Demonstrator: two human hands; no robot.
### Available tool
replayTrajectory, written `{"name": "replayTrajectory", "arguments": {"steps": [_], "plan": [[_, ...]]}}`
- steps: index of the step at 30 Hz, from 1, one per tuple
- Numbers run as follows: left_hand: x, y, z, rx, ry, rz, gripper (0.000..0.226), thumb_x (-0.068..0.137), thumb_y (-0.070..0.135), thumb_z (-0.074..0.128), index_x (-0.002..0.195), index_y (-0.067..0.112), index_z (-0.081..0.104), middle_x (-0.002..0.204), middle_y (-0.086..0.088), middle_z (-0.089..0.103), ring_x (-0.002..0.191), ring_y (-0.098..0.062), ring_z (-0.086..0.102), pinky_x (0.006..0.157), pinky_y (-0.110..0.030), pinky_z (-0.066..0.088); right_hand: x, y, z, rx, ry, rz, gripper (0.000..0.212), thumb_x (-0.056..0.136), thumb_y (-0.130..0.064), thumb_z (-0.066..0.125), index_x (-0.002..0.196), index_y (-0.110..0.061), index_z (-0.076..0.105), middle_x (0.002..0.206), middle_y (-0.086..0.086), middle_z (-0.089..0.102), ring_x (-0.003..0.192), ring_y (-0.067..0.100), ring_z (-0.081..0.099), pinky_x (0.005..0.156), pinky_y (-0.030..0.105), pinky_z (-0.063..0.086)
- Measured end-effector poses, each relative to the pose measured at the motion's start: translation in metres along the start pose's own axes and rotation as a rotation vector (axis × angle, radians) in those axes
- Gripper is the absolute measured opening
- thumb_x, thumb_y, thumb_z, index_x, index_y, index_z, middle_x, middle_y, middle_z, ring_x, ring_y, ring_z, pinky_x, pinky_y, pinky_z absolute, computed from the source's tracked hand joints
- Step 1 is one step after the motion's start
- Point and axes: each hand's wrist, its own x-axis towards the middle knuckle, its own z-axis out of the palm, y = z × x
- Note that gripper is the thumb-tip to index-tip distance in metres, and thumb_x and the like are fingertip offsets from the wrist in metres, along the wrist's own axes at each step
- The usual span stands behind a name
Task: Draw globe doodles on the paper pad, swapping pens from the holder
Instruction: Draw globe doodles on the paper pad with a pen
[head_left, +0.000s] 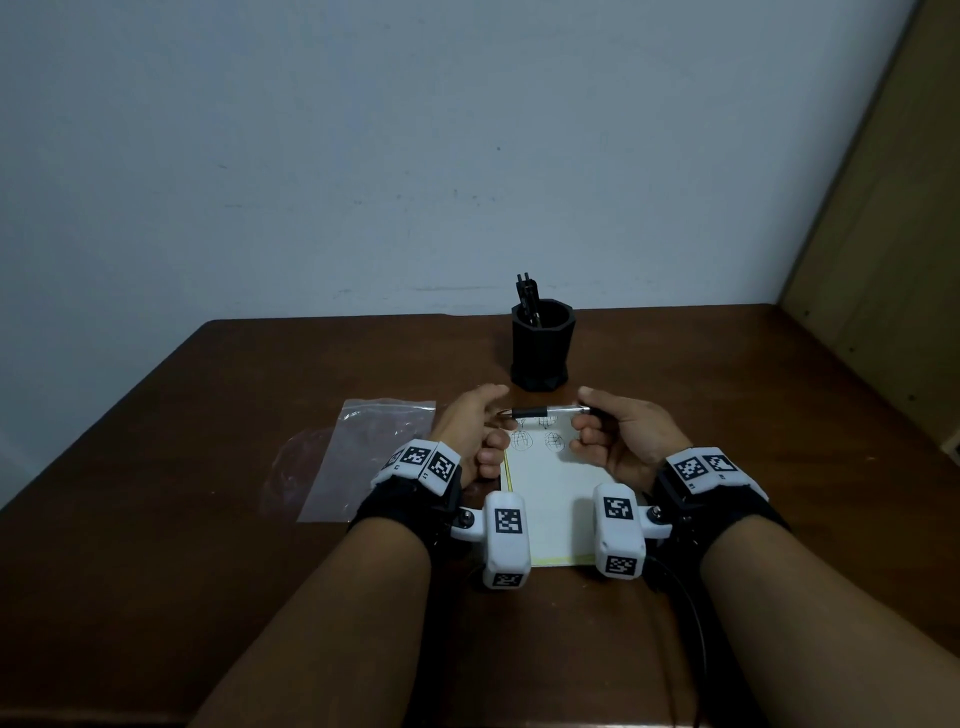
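Observation:
A white paper pad (553, 496) lies on the brown table between my wrists, with several small globe doodles near its far end. Above those doodles a clear-barrelled pen (545, 411) is held level, its tip pointing left. My right hand (618, 431) pinches the pen's right end. My left hand (475, 431) is at the tip end with loosely curled fingers; whether it touches the pen I cannot tell. Behind the pad stands a black pen holder (542, 348) with dark pens (529, 299) sticking out.
A clear zip bag (363, 457) lies flat to the left of the pad. The table (208, 519) meets a pale wall at the back, and a tan panel (893, 260) stands at the right. Tracker bands with white marker blocks sit on both wrists.

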Motion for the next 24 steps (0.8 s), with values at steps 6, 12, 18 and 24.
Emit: {"name": "replayTrajectory", "arguments": {"steps": [6,12,18,24], "plan": [[0.000,-0.001,0.002,0.015,0.006,0.020,0.024,0.085,0.024,0.047,0.064,0.014,0.041,0.043,0.005,0.027,0.028,-0.008,0.019,0.036,-0.012,0.016,0.001,0.001,0.000,-0.010,0.006,-0.010,0.011,0.089,-0.013,0.066,0.084,-0.005,0.062,0.054,0.010,0.063,0.038,0.013,0.055,0.044,0.027,0.055],[-0.001,-0.002,0.001,-0.013,0.015,0.023,0.026,0.088,0.022,0.046,0.064,0.013,0.041,0.042,0.006,0.028,0.027,-0.008,0.020,0.035,-0.013,0.016,0.003,-0.010,-0.002,-0.186,-0.020,-0.042,0.016,0.084,-0.016,0.073,0.089,-0.003,0.063,0.059,0.011,0.064,0.040,0.014,0.054,0.046,0.029,0.055],[0.000,-0.001,0.002,-0.002,0.029,0.024,0.029,0.090,0.022,0.047,0.063,0.013,0.041,0.043,0.005,0.027,0.028,-0.008,0.021,0.036,-0.014,0.015,0.008,-0.024,-0.016,-0.427,-0.069,-0.060,0.026,0.068,-0.023,0.083,0.065,-0.002,0.069,0.062,0.016,0.065,0.041,0.017,0.050,0.053,0.037,0.058],[0.003,-0.001,0.003,0.032,0.047,0.034,0.032,0.091,0.022,0.046,0.062,0.013,0.041,0.043,0.005,0.028,0.028,-0.008,0.021,0.036,-0.013,0.016,0.012,-0.010,-0.026,-0.306,-0.135,-0.096,0.025,0.060,-0.006,0.080,0.080,0.005,0.068,0.065,0.016,0.061,0.045,0.014,0.052,0.054,0.034,0.059]]}}
